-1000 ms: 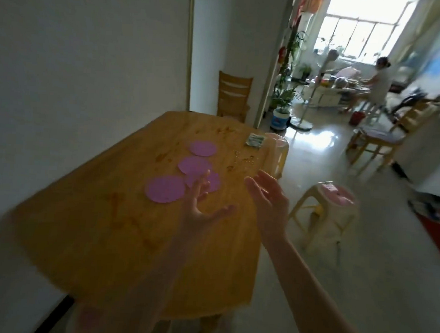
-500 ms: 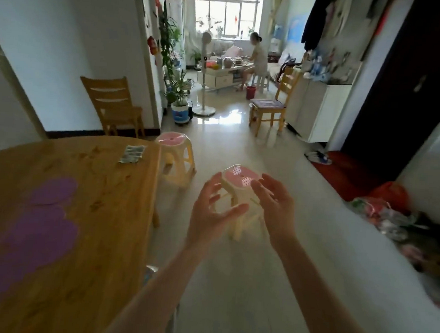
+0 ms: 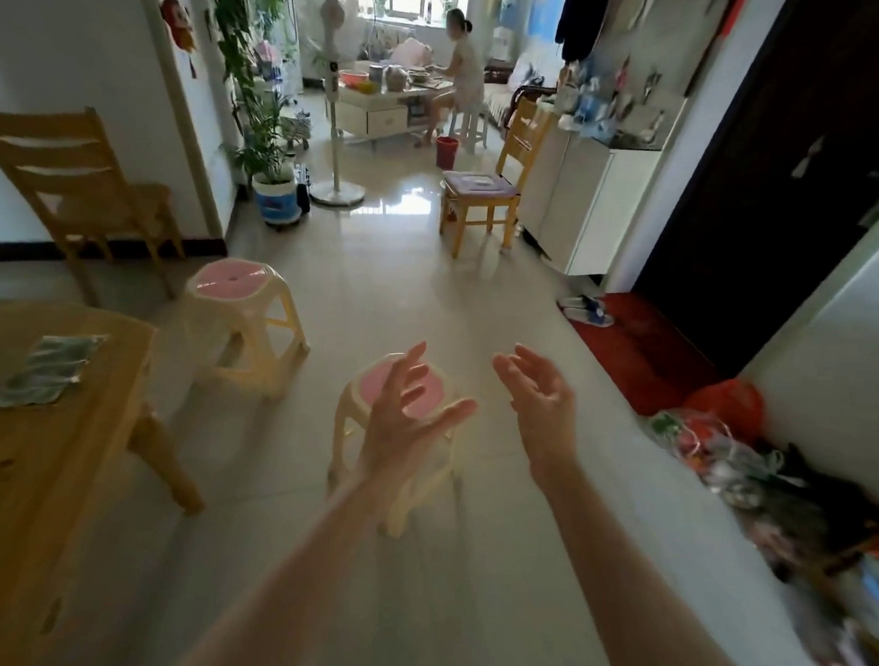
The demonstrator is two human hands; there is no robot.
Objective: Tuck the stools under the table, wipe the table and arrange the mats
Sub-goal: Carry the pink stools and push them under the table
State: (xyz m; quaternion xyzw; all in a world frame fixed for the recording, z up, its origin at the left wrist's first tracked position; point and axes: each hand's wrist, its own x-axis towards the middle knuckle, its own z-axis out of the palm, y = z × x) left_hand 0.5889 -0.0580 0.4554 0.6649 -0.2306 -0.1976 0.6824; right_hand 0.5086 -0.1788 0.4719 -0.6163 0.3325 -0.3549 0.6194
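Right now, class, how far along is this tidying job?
Done: nothing visible yet. The nearer pink-topped cream plastic stool and the farther stool both stand on the floor outside the wooden table. In hand: the left hand and right hand, fingers open, are stretched toward the nearer stool, holding nothing. Left: tucking both stools, wiping, arranging mats (out of view).

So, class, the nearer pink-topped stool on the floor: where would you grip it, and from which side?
Take the nearer stool by the cream rim of its seat, one hand on each opposite edge, coming from above. It stands upright, flat seat uppermost and legs splayed below, so the rim is probably the easiest hold.
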